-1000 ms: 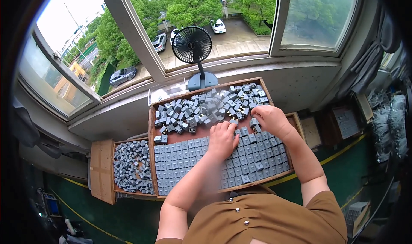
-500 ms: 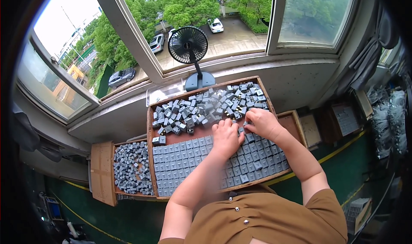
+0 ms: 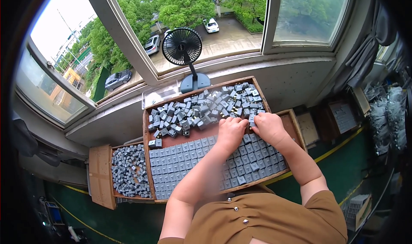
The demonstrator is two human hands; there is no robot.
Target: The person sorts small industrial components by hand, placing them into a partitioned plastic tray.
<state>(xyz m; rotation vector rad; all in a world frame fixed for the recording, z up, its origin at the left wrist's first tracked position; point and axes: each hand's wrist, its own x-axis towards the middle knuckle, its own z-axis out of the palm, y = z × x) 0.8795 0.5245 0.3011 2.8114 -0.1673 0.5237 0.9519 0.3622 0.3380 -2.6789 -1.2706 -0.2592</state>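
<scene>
A large wooden tray [image 3: 260, 93] lies in front of me. Its far half holds a jumbled heap of small grey block-shaped parts [image 3: 189, 111], some showing metal pins. Neat rows of grey blocks [image 3: 180, 160] fill the near half. My left hand [image 3: 231, 134] rests over the far edge of the rows, fingers bent and pressed together; what is under the fingertips is hidden. Close beside it, my right hand [image 3: 271, 129] is closed, its fingertips pinching a grey block [image 3: 252, 119] at the border between heap and rows.
To the left stands a smaller tray of loose grey pieces [image 3: 128, 169], with a cardboard flap [image 3: 100, 175] beside it. Another wooden tray [image 3: 296, 123] sticks out at the right. A black fan [image 3: 182, 46] stands beyond the big tray by the open window.
My two hands have come closer together, the left one shifting slightly right. A grey block now shows between them. The whole view has shifted a little.
</scene>
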